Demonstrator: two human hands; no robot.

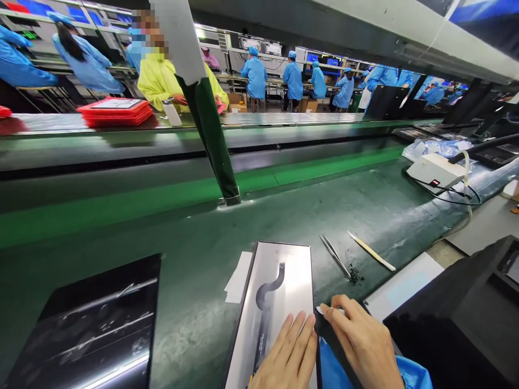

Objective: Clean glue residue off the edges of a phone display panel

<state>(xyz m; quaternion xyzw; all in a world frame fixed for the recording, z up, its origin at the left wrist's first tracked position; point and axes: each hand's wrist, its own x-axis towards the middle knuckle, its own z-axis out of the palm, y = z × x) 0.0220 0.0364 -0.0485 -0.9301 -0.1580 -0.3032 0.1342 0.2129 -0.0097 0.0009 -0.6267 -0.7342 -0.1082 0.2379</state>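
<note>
A long panel [298, 270] with a silvery face and a dark edge lies on the green bench, a curved dark strip [265, 294] on its surface. My left hand [290, 354] rests on the panel's lower part, fingers extended flat. Beside the panel's right edge, my right hand [357, 335] pinches a small white item [320, 310], mostly hidden by the fingers. Metal tweezers [334, 255] lie beyond my right hand, their end at a small heap of black scraps [355, 275]. A pale-handled blade [372, 252] is to their right.
A glossy black panel [101, 324] lies at left. White paper [238, 278] sticks out beside the silvery panel. A wrapped post [211, 129] rises from the bench [194, 232]. A black box [458, 319] and a white device [436, 172] stand at right. People sit across the line.
</note>
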